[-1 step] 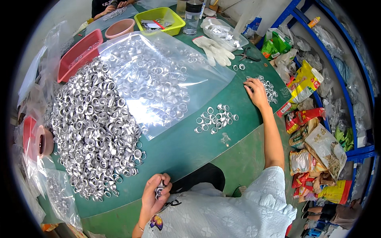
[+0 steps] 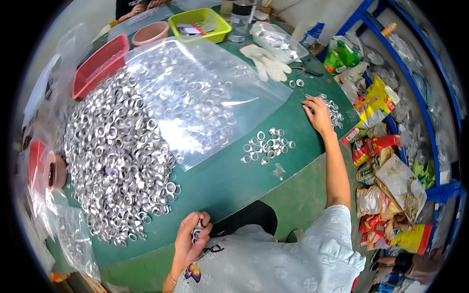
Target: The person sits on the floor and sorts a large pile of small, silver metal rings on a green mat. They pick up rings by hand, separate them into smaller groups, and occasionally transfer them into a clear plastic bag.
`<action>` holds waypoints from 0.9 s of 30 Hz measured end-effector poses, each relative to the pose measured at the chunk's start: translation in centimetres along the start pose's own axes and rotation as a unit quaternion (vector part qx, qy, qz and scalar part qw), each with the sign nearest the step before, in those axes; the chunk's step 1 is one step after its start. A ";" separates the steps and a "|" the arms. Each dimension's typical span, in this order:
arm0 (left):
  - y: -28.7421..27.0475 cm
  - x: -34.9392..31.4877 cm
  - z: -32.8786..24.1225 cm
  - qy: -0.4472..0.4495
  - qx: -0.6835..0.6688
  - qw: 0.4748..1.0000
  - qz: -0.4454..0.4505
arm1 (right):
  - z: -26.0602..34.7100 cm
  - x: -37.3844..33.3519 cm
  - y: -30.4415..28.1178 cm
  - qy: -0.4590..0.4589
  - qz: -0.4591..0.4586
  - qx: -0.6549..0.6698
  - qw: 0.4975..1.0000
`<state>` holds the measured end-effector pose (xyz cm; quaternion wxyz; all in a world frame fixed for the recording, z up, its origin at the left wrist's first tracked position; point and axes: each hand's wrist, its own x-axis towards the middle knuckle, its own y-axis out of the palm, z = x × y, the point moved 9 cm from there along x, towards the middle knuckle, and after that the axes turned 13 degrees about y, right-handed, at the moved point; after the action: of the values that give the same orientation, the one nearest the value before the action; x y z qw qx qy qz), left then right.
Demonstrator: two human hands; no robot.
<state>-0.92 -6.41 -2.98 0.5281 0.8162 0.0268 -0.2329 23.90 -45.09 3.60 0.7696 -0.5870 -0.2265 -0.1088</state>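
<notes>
Grasping is confirmed at the left hand [image 2: 191, 239] in the head view: its fingers are curled around several metal rings [image 2: 197, 230], held near the table's front edge. The right hand [image 2: 317, 113] lies palm down with bent fingers at the left side of a ring cluster [image 2: 336, 116] near the table's right edge; whether it pinches a ring cannot be told, its fingertips being hidden.

Handling, as judged: each ring appears light, stiff and not fragile, with a smooth, shiny surface likely to slip or roll. The recommended hold is thumb and finger across the outer band; several together suit a cupped palm.

Further stock is noted. A large heap [image 2: 117, 161] covers the left of the green table [image 2: 205, 188]; a smaller ring group [image 2: 266, 146] lies between heap and right hand. A clear plastic sheet [image 2: 195, 134] overlies rings beside the heap and would obstruct picking from above there. Beyond the right hand lie two separate rings [image 2: 296, 83], a white glove [image 2: 268, 63] and dark-handled pliers [image 2: 309, 70]. A red bin [image 2: 90, 80] and a yellow-green basket [image 2: 214, 37] stand toward the far side, well apart from both hands.
</notes>
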 end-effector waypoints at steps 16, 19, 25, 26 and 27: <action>-1.6 -0.2 -1.3 0.033 0.059 0.997 -0.038 | 30.5 -7.2 1.8 -0.123 0.212 0.267 0.932; -2.2 -0.3 -1.4 0.051 0.043 0.997 -0.039 | 33.5 -6.2 3.1 -0.133 0.194 0.261 0.936; -3.1 -0.8 -2.1 0.037 0.036 0.998 -0.047 | 39.4 -6.0 6.8 -0.189 0.243 0.237 0.922; -3.4 -0.9 -2.2 0.039 0.026 0.998 -0.042 | 39.7 -6.5 6.8 -0.201 0.254 0.240 0.915; -3.6 -1.0 -2.3 0.040 0.015 0.998 -0.037 | 39.8 -7.3 6.7 -0.212 0.264 0.242 0.909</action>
<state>-2.04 -2.65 -4.85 0.5049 0.8313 0.0748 -0.2200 11.64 -5.96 2.72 0.8223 -0.4306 -0.2408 0.2837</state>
